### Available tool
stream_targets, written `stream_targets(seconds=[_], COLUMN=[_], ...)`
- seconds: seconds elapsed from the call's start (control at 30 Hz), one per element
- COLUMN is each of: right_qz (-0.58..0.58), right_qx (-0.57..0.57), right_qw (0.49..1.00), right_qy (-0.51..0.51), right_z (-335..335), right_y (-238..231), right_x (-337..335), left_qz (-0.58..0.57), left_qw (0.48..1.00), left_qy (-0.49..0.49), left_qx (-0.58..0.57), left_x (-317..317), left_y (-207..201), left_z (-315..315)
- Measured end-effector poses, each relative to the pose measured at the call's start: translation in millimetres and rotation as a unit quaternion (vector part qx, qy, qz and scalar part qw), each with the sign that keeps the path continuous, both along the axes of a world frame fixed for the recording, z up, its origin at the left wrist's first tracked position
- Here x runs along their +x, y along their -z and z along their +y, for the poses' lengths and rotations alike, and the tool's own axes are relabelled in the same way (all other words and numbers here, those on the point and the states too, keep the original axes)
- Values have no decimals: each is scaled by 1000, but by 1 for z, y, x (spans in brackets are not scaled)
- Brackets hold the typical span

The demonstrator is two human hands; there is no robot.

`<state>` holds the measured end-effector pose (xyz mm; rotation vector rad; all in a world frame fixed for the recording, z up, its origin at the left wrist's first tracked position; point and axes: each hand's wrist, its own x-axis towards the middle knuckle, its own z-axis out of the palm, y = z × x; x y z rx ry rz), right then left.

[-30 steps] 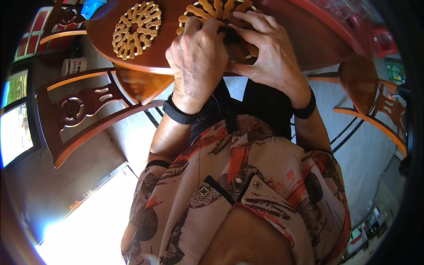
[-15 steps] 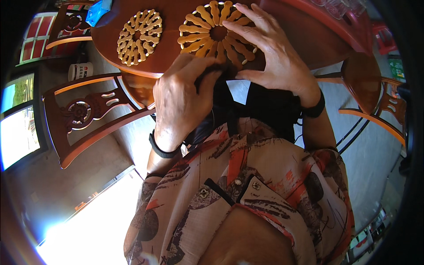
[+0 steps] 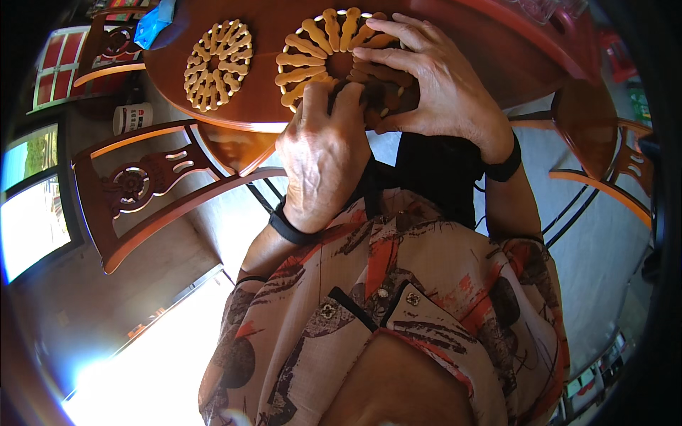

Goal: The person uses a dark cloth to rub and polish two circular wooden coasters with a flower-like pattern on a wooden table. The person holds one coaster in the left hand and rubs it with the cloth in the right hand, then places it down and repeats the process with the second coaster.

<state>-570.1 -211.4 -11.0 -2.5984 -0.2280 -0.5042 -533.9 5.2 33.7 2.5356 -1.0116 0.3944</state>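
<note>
A round trivet [image 3: 303, 62] of peanut-shaped wooden pieces, strung in a ring with small pale beads, is at the near edge of the round table. My right hand [image 3: 447, 92] grips its right side, fingers across the top and thumb at the near rim. At the near side of the ring, my left hand [image 3: 323, 153] is closed with its fingers bent down. Something dark shows by those fingertips, but shadow and the hand hide what it is. A smaller trivet [image 3: 218, 65] of the same kind lies flat to the left.
The reddish-brown table [image 3: 266, 28] carries a blue packet [image 3: 154, 25] at the far left and a red tray [image 3: 529, 32] with clear glasses [image 3: 547, 13] at the far right. Carved wooden chairs [image 3: 135, 181] flank me, and a white bucket [image 3: 133, 118] stands on the floor.
The larger trivet has shifted slightly left and turned. My left hand has moved right, toward my right hand. My right thumb has come in against the trivet's near rim.
</note>
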Motion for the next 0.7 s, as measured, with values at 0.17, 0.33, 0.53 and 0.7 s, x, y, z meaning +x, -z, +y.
stream_targets(seconds=[0.17, 0.33, 0.53, 0.7], right_qz=[-30, -50, -39, -87], right_qx=[4, -31, -12, -2], right_qw=[1000, 995, 991, 994], right_qy=[-1, 81, 131, 64], right_z=[2, 29, 58, 46], right_y=[0, -6, -5, -6], right_x=[1, -8, -8, 2], left_qz=[9, 128, 171, 44], left_qw=[998, 988, 979, 990], left_qy=[66, 65, 16, 31], left_qx=[-20, -63, -108, -134], left_x=[-12, -2, 14, 37], left_y=[-5, -13, -21, -14], left_z=[10, 33, 50, 22])
